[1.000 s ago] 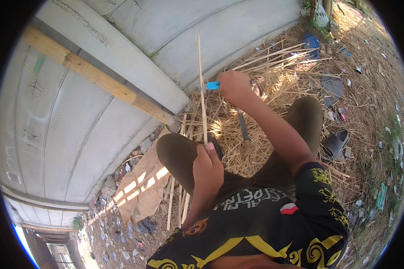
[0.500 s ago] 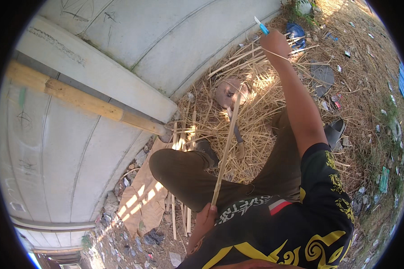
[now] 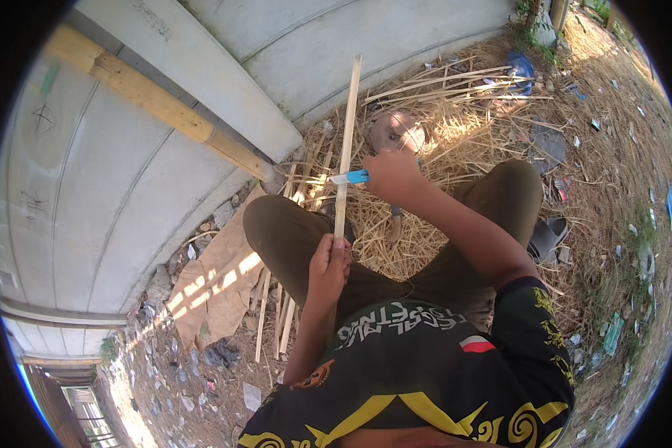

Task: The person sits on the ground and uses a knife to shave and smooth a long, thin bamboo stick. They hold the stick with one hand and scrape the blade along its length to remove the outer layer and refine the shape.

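Note:
A long pale bamboo strip (image 3: pixel 346 142) stands out ahead of me, its lower end in my left hand (image 3: pixel 330 266), whose fingers are wrapped round it. My right hand (image 3: pixel 396 178) is closed on a blue utility knife (image 3: pixel 357 177). The knife's bare blade points left and lies across the strip, a little above my left hand; whether it bites into the strip I cannot tell. Between my bent legs spreads a heap of bamboo shavings (image 3: pixel 418 250). A wooden-handled blade (image 3: pixel 395 224) lies on it, partly hidden by my right hand and forearm.
Behind my right hand sits a round block (image 3: pixel 397 131). Several loose bamboo strips (image 3: pixel 455 91) lie along the pale panel wall (image 3: pixel 299 45). To the left are a thick bamboo pole (image 3: pixel 157 101) and brown cardboard (image 3: pixel 213 287). A dark slipper (image 3: pixel 548 239) rests beside my right leg.
My right hand has come back from the far right, bringing the knife down and left onto the strip. My left hand has moved forward, and the strip now points more straight ahead.

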`<state>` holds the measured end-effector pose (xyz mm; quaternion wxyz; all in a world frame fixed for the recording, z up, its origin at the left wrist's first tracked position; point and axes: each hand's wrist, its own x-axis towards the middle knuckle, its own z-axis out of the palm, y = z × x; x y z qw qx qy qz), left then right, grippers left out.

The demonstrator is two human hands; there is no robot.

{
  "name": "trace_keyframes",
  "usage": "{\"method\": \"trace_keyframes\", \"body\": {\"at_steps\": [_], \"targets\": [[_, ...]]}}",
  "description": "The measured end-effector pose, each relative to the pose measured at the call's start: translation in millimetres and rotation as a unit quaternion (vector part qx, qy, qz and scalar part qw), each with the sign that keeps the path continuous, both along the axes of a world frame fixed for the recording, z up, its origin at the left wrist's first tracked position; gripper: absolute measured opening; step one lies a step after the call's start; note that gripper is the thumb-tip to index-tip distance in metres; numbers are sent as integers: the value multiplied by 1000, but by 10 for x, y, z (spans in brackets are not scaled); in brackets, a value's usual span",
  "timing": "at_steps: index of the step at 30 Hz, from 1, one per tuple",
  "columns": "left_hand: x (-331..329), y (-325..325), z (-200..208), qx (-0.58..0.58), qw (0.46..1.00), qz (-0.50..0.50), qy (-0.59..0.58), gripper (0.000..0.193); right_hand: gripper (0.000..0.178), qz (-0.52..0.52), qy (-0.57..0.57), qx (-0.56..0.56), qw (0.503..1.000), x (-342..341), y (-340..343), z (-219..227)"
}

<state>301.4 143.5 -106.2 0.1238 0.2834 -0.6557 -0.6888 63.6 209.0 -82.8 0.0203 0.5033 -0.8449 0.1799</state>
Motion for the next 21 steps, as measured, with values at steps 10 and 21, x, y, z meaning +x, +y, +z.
{"method": "trace_keyframes", "body": {"at_steps": [10,21], "targets": [[-82,265,178,-62,997,-9,-39,29,15,-171,13,-27,985,-341,-145,181],[71,325,305,40,998,-29,-28,33,20,-204,-77,-256,942,-841,340,461]]}}
